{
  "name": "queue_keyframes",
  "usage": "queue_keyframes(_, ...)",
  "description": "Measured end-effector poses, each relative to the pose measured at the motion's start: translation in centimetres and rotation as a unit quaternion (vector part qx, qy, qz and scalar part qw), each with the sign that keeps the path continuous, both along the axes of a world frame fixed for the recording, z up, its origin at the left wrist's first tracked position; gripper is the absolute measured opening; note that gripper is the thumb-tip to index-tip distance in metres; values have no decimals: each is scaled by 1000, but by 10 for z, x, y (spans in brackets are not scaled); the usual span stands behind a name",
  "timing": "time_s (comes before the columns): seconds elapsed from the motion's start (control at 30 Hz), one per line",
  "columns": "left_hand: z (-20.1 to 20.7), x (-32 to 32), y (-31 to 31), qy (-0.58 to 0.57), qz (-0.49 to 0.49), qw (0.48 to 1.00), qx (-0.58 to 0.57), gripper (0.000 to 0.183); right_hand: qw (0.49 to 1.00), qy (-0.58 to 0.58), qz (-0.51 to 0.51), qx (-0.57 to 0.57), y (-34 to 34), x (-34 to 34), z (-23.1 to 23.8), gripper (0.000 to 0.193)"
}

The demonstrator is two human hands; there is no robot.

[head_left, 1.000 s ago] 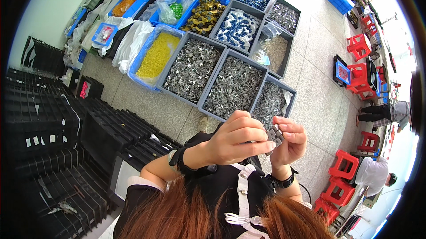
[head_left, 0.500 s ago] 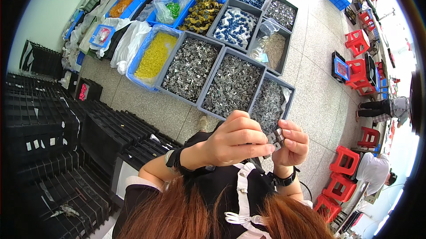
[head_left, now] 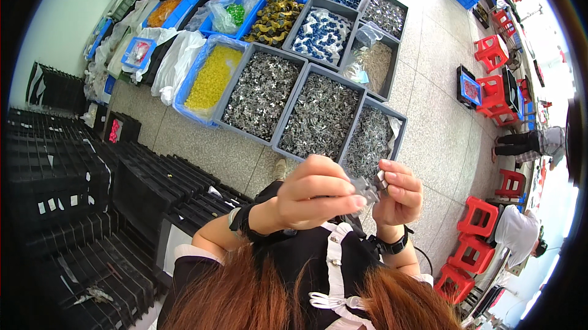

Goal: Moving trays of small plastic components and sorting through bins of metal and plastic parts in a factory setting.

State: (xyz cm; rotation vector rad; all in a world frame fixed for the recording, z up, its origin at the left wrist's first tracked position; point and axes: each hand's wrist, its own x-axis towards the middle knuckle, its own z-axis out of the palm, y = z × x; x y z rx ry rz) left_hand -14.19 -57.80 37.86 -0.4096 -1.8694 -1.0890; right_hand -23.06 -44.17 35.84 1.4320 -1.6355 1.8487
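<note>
Both my hands are raised in front of my chest, near the close edge of the grey bins. Between the thumb and fingers of my left hand [head_left: 315, 194] is a small silvery metal part [head_left: 365, 190] with notched edges. My right hand [head_left: 399, 194] pinches a second, blocky metal piece [head_left: 380, 180], right beside the first. Whether the two pieces touch I cannot tell. Just beyond my hands lies a grey bin of thin metal pieces [head_left: 371, 140]. To its left a grey bin of small metal parts [head_left: 320, 112] adjoins it.
A bin of yellow pieces [head_left: 214, 77] and another bin of metal parts [head_left: 263, 94] stand further left. Stacked black crates [head_left: 55, 152] fill the left side. Red stools [head_left: 478, 215] line the right, where a person in a white top [head_left: 517, 235] bends over a bench.
The two metal pieces, close together before, now show a small gap or angle between them. My left hand has shifted slightly left and tilted its piece.
</note>
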Motion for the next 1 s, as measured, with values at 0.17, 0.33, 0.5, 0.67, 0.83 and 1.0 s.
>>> queue_keyframes(0.17, -3, 0, -2, 14, 35, 999, 12, 19, 1000, -2, -14, -8, -1, -1, 1, 16)
queue_keyframes(0.33, -5, 1, -2, -2, 30, 999, -29, 18, 1000, -14, -13, -16, -2, -1, 0, 17)
queue_keyframes(0.5, -5, 1, -1, -11, 33, 999, -39, 18, 1000, -22, -12, -11, -3, -1, 0, 17)
queue_keyframes(0.67, -4, 1, -1, -31, 40, 997, -51, 23, 1000, -12, -15, -5, -3, -2, 0, 17)
queue_keyframes(0.83, -5, -2, 1, -21, 37, 998, -50, 20, 1000, -13, -16, -8, -2, -3, -1, 16)
queue_keyframes(1.0, -4, 1, -3, -27, 35, 998, -51, 23, 999, -38, -16, -3, -7, 1, -1, 15)
